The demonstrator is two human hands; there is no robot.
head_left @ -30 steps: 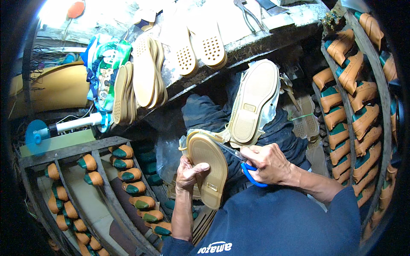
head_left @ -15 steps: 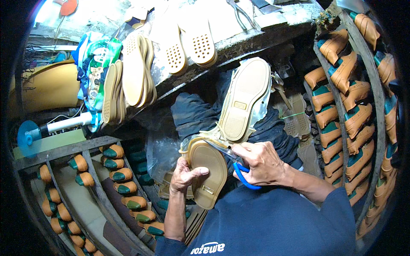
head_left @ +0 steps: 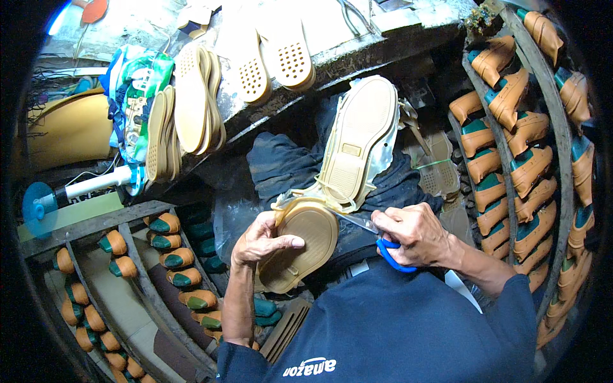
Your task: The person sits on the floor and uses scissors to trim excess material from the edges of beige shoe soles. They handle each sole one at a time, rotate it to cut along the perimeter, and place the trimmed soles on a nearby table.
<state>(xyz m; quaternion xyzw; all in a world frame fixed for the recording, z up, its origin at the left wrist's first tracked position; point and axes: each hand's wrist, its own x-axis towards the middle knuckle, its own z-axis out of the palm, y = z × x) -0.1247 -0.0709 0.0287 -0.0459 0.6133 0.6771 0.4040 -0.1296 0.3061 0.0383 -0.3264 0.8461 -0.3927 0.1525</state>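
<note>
My left hand (head_left: 265, 241) is closed on the edge of a tan rubber shoe sole (head_left: 306, 239), its thumb lying along the face. In my right hand (head_left: 408, 233) is a pair of scissors with blue handles (head_left: 393, 254); the fingers wrap round the handles. Their metal blades (head_left: 359, 220) reach toward the sole's top edge, where a strip of thin pale flashing (head_left: 297, 198) runs. A second, lighter sole (head_left: 359, 137) rests on my lap, with a ragged film of flashing round its rim. That flashing seems to join the two soles.
Several loose soles (head_left: 198, 99) lean at the front of the cluttered workbench (head_left: 377, 51), beside a blue-green plastic bag (head_left: 137, 96). Wooden racks (head_left: 143, 268) with brown leather shoe uppers (head_left: 533, 169) on green lasts stand to both sides. Pliers (head_left: 354, 18) lie on the bench.
The held sole has tilted, its lower end swinging left. My right hand and the scissors have shifted right, away from the held sole. The whole view has moved slightly.
</note>
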